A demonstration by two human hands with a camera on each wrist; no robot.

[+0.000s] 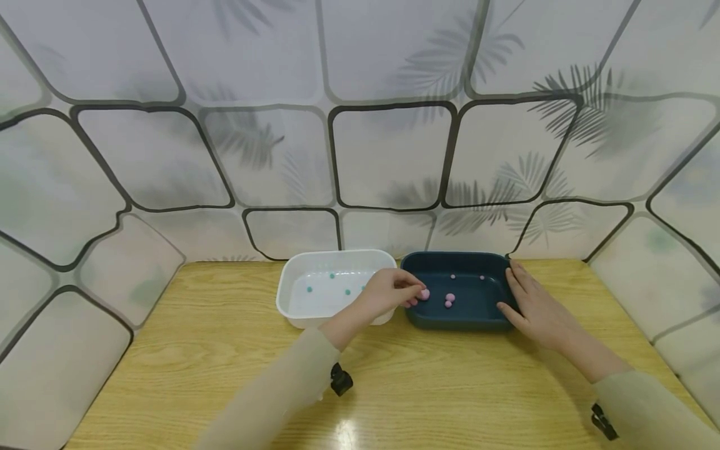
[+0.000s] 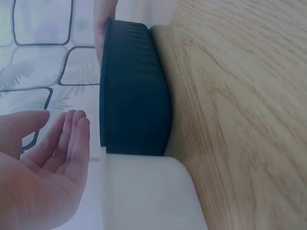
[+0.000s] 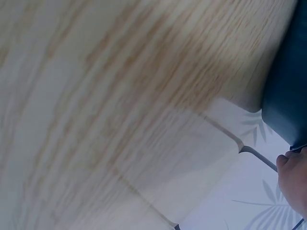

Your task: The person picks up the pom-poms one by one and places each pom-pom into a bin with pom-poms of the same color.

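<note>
In the head view my left hand (image 1: 388, 291) is over the left end of a dark blue tray (image 1: 461, 325), fingers bent loosely. A pink ball (image 1: 425, 294) shows at its fingertips. The left wrist view shows that left hand (image 2: 50, 167) with a gap between thumb and fingers and no ball visible there. More pink balls (image 1: 450, 297) lie on the tray's floor, two of them close together and two smaller ones farther back. My right hand (image 1: 537, 312) rests on the tray's right rim with its fingers straight; the right wrist view catches only its edge (image 3: 293, 179).
A white tray (image 1: 306, 322) stands left of the blue one, close against it, with several small green balls (image 1: 347, 292) inside. Both sit on a wood-grain table (image 1: 427, 387) at the patterned back wall (image 1: 388, 156). Side walls rise left and right.
</note>
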